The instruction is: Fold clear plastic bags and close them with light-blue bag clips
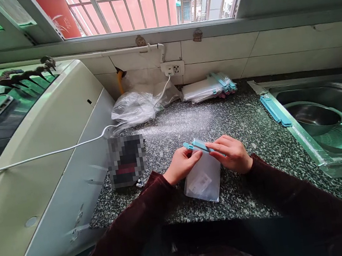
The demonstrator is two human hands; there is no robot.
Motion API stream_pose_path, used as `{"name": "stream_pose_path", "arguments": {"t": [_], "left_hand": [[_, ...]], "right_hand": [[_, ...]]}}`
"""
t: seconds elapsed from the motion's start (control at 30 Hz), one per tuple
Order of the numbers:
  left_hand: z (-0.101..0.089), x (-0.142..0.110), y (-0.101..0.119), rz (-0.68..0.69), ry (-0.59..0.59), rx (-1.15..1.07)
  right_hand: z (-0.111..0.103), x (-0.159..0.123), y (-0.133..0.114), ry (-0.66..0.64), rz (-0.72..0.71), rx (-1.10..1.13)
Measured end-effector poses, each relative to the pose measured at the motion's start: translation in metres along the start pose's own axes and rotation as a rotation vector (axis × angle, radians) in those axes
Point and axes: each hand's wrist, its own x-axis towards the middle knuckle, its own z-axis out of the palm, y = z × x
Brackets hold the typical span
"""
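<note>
A small clear zip bag [203,179] with a light blue slider strip along its top lies on the speckled granite counter [242,125] in front of me. Something pale and flat shows inside it. My left hand [180,164] pinches the left end of the blue strip. My right hand [232,153] is closed over the strip's right part, fingers pressing down on it. Both wrists wear dark maroon sleeves.
A stack of similar bags with blue strips [208,88] lies by the back wall. Crumpled clear plastic [138,105] and a white cable [48,154] sit at left. A blurred dark object [126,160] lies beside my left hand. A steel sink [328,116] holds bowls; blue strips [274,110] rest on its rim.
</note>
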Motion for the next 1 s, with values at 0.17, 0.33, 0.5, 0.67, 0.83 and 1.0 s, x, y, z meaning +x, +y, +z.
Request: {"name": "stream_pose_path", "arguments": {"t": [0.17, 0.33, 0.5, 0.67, 0.83, 1.0], "left_hand": [[-0.001, 0.0, -0.001, 0.031, -0.028, 0.009], [-0.001, 0.002, 0.001, 0.041, -0.031, 0.038], [-0.001, 0.002, 0.003, 0.028, -0.013, 0.042], [-0.002, 0.003, 0.006, -0.002, 0.088, -0.016], [-0.008, 0.003, 0.006, 0.022, 0.098, -0.027], [-0.012, 0.002, 0.008, 0.078, 0.033, 0.07]], "right_hand": [[0.0, 0.0, 0.0, -0.031, -0.027, -0.057], [-0.001, 0.002, -0.003, -0.069, -0.052, -0.122], [0.0, 0.001, -0.002, -0.096, -0.06, -0.166], [0.001, 0.001, -0.003, -0.146, -0.079, -0.243], [0.0, 0.002, -0.006, -0.097, -0.036, -0.2], [-0.006, 0.003, 0.001, -0.046, 0.31, 0.09]]}}
